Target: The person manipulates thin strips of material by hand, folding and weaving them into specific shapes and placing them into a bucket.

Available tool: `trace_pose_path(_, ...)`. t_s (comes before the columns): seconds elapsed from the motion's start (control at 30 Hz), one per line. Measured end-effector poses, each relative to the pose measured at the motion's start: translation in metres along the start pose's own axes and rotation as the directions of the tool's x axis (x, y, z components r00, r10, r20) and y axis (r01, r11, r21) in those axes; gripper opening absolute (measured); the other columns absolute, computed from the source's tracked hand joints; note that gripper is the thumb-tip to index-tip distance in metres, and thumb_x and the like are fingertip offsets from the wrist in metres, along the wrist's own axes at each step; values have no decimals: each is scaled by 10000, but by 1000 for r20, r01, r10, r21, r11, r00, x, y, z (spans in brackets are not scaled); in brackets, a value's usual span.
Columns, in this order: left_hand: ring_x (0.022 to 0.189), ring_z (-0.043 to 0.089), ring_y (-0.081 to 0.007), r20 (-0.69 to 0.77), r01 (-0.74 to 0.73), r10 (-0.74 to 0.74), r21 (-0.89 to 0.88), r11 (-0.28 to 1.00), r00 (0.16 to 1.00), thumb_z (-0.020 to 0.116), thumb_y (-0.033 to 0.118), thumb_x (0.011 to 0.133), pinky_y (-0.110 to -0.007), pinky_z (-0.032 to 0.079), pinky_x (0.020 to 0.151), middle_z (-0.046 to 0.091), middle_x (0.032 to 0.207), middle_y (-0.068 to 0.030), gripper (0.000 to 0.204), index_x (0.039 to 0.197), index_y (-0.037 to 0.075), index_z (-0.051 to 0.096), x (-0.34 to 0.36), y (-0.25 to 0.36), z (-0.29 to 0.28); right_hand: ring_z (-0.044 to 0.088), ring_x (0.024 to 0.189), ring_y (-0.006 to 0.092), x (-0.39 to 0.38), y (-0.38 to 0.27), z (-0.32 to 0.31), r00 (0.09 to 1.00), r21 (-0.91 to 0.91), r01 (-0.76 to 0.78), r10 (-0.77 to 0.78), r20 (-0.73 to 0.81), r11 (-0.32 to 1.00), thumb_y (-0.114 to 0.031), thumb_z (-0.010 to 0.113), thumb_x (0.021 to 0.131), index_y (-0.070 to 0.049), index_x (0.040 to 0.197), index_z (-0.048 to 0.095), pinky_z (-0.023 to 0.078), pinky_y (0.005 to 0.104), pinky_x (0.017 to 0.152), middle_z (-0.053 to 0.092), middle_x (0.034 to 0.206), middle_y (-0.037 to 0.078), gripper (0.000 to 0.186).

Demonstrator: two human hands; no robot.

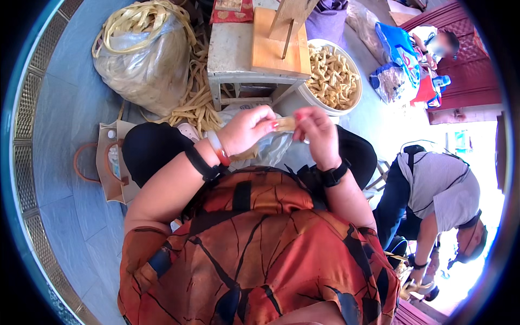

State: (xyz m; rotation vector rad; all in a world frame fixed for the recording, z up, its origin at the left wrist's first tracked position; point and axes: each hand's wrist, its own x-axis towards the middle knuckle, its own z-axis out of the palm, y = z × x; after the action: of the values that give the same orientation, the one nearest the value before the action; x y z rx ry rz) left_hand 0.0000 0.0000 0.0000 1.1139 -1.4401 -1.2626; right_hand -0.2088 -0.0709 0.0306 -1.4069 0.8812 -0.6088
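Note:
Above my lap, a short pale yellow strip [285, 124] stretches between both hands. My left hand [246, 131] pinches one end between thumb and fingers. The other end sits in the closed fingers of my right hand [318, 132], which is slightly blurred. Just beyond the right hand stands a white bucket [353, 104] filled with knotted or twisted yellowish pieces [331, 76]. Ahead and to the left, a large clear plastic bag [143, 70] holds long pale strips, with more strips coiled on top. Loose strips [197, 111] lie heaped between that bag and a low stool.
On the worn white stool [230, 51] sits a wooden board [262, 46] with an upright post and a thin metal rod [288, 39]. A beige handbag [111, 162] stands at left. To the right, a co-worker [439, 184] bends down; another person [433, 46] is beyond blue-and-white bags [398, 49].

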Motion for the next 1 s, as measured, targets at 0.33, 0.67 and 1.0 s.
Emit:
trace_pose_path(0.33,751,525,-21,126,104,-75,-245,964,989,591,104,948,-187,432,646,605,838,30,82,964,24,580,4,-29,9,605,827,265,-3,-8,17,701,-696,675,-509,500,246,-57,659,723,-53,1023,608,475,369,729,620,909,87,304)
trace_pose_path(0.67,599,444,-59,195,233,-129,-858,458,972,530,251,979,-200,367,591,505,710,42,235,963,22,582,8,-29,-14,554,602,285,18,10,-13,687,-829,519,-678,260,208,17,627,747,-70,946,609,453,382,560,548,658,65,217)
trace_pose_path(1.0,923,594,-371,99,-228,210,583,780,973,534,0,792,-420,491,793,605,1027,-164,363,1149,45,572,11,2,9,588,684,308,4,15,15,792,-496,607,-519,320,621,3,667,790,-46,955,596,470,398,631,618,784,105,186)
